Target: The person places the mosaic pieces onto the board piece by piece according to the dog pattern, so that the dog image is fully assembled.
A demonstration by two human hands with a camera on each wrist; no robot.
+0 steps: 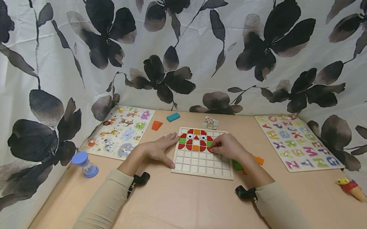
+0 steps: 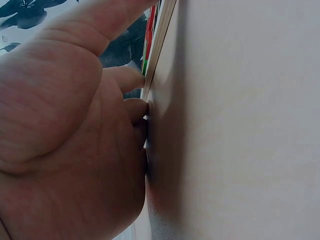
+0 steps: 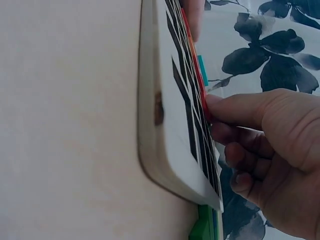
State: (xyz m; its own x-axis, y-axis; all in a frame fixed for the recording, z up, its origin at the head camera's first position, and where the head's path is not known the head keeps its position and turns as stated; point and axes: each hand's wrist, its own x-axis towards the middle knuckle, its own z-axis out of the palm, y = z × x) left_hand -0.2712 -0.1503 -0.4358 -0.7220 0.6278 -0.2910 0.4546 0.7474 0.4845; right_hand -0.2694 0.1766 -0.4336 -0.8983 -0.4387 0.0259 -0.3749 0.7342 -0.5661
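A white gridded board (image 1: 196,164) lies on the table, its upper rows filled with red, orange, green and white tiles and two eye tiles. My left hand (image 1: 157,149) rests spread at the board's left edge, thumb and fingertips against the side. In the left wrist view, that palm (image 2: 65,125) stands beside the board's layered edge (image 2: 159,45). At the right end of the tile pattern, my right hand (image 1: 228,147) pinches a red tile (image 3: 204,102) right at the board's surface. Its other fingers (image 3: 245,155) are curled under.
Green pieces (image 1: 237,165) and orange pieces (image 1: 259,160) lie right of the board. Beyond it are an orange piece (image 1: 157,125), a teal block (image 1: 173,117) and a picture card (image 1: 210,123). An animal board (image 1: 119,133), letter board (image 1: 298,142), sand timer (image 1: 85,164) and small toy (image 1: 351,189) lie around.
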